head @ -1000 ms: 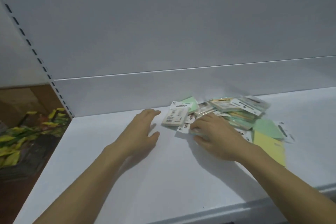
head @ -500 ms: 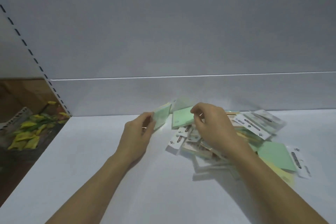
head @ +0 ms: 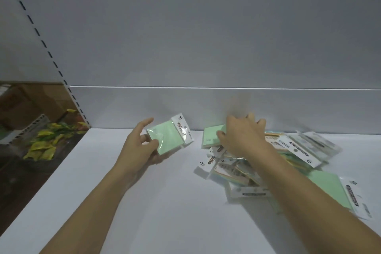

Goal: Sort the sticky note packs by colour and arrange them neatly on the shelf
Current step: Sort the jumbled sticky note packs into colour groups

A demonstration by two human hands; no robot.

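The flat white shelf board [head: 144,202] runs from its near edge to a plain grey back panel [head: 206,37]; the panel carries one thin horizontal seam; a slotted metal upright [head: 41,37] bounds it on the left. Past the left edge of the shelf board, lower down, lie yellow and green packets [head: 43,144] and a brown cardboard box [head: 26,101].

The left hand [head: 142,146] holds a pale green sticky note pack [head: 169,140], clear-wrapped with a white header card, tilted above the left-centre of the board; the thumb presses the front face; the other fingers curl behind the pack.

The right hand [head: 243,138] reaches onto a heap of wrapped packs [head: 288,154] on the right half of the board; its fingers curl over the far edge of a second pale green pack [head: 212,137]; the thumb bears on the near edge; the fingertips are blurred. This pack sits at the heap's left rear, near the back panel. The heap is unsorted; green and yellow packs overlap at mixed angles. A flat green pack [head: 329,189] lies at the heap's near right end.
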